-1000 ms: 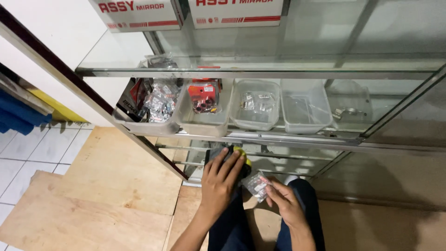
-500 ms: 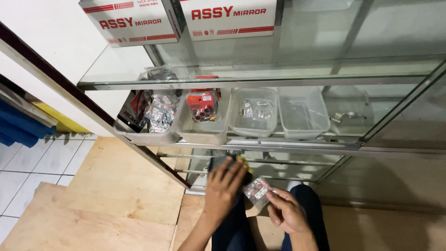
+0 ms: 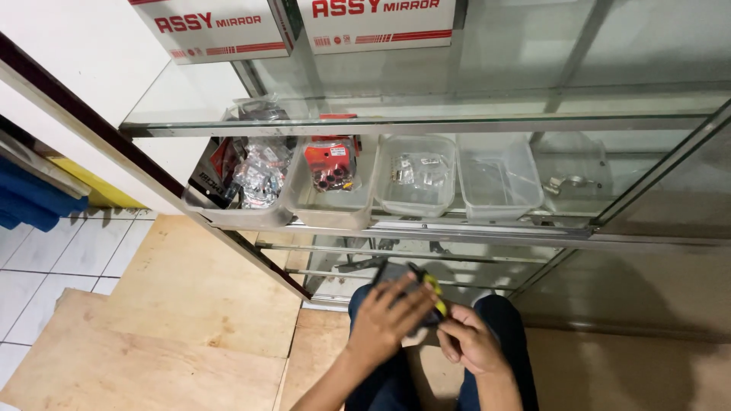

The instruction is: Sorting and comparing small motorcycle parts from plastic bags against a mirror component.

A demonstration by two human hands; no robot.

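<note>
A glass display cabinet (image 3: 426,122) fills the far side, with clear plastic bins (image 3: 415,176) of small bagged parts on its shelf. Near its base, above the person's lap, a dark device with a yellow edge (image 3: 426,288) is held: the left hand (image 3: 386,320) lies curled over it, and the right hand (image 3: 468,342) pinches its near right end.

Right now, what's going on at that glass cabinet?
A person sits or crouches on the plywood floor in front of a glass display cabinet. The left hand lies over a dark device with a yellow edge on the lap. The right hand is curled beside it; whether it holds anything is hidden. On the shelf stand clear plastic bins with small bagged parts, and two white cardboard boxes sit above.
</note>
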